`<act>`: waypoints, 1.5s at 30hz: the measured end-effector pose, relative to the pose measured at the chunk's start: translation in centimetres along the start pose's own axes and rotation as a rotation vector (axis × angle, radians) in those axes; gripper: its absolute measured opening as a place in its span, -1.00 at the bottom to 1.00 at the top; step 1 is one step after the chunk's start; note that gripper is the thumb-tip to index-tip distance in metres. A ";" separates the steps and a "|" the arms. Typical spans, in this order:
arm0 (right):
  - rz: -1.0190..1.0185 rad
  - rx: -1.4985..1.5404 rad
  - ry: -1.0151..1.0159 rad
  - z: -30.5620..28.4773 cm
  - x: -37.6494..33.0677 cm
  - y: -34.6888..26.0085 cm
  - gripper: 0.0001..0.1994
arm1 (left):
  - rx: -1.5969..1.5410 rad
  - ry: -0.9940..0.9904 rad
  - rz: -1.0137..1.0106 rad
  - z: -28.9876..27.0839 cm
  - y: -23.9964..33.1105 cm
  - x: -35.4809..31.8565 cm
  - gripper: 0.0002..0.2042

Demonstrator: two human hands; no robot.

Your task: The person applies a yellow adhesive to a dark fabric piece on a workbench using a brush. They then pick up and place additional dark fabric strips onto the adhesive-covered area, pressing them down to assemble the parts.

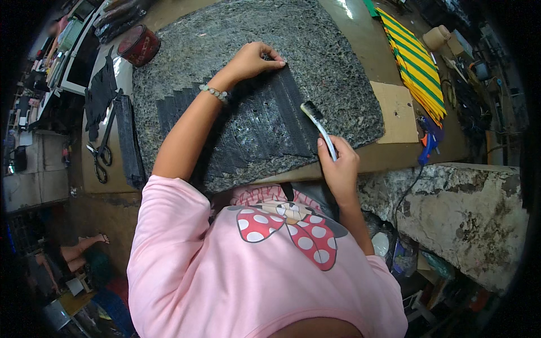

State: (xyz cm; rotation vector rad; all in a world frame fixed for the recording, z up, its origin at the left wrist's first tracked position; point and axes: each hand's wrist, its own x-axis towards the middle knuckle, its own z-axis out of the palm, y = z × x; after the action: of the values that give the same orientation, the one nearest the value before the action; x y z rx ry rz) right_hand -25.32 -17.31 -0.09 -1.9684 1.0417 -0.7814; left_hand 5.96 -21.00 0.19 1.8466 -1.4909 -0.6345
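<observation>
On a speckled dark stone slab (349,73) lies a row of overlapping black strips (242,135), some with a wet-looking sheen. My left hand (253,59) pinches the far end of the rightmost black strip (293,107) between thumb and fingers. In my right hand (341,160), at the near right of the strips, is a toothbrush (322,130) with a white handle. Its dark-stained bristle head points away from me, just right of the rightmost strip.
A dark red tin (138,45) stands at the slab's far left corner. Scissors (101,155) and a stack of black strips (131,141) lie left. To the right are a cardboard piece (397,112), yellow-green striped sheets (414,62) and a blue glue gun (428,147) with a cord.
</observation>
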 end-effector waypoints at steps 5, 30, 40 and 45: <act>-0.029 -0.006 -0.004 0.2 0.1 0.1 -0.84 | -0.060 -0.009 -0.020 0.0 -0.8 -0.1 -0.74; 0.256 0.237 0.307 -2.9 2.7 2.5 -0.68 | 0.787 0.663 -0.515 -24.8 -24.5 -26.1 -0.69; -0.277 0.412 0.311 -3.0 8.7 -6.7 -0.70 | 0.027 0.767 0.142 -24.6 4.3 -17.1 -0.68; -0.293 0.655 0.069 0.2 9.9 -11.7 -0.68 | -0.257 0.341 0.330 -11.4 14.7 -10.5 -0.78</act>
State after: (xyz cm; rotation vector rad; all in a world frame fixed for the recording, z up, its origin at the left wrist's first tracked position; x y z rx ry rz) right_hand -15.75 -21.41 11.14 -1.5362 0.4417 -1.1805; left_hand 2.36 -10.32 18.27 1.3909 -1.3705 -0.3151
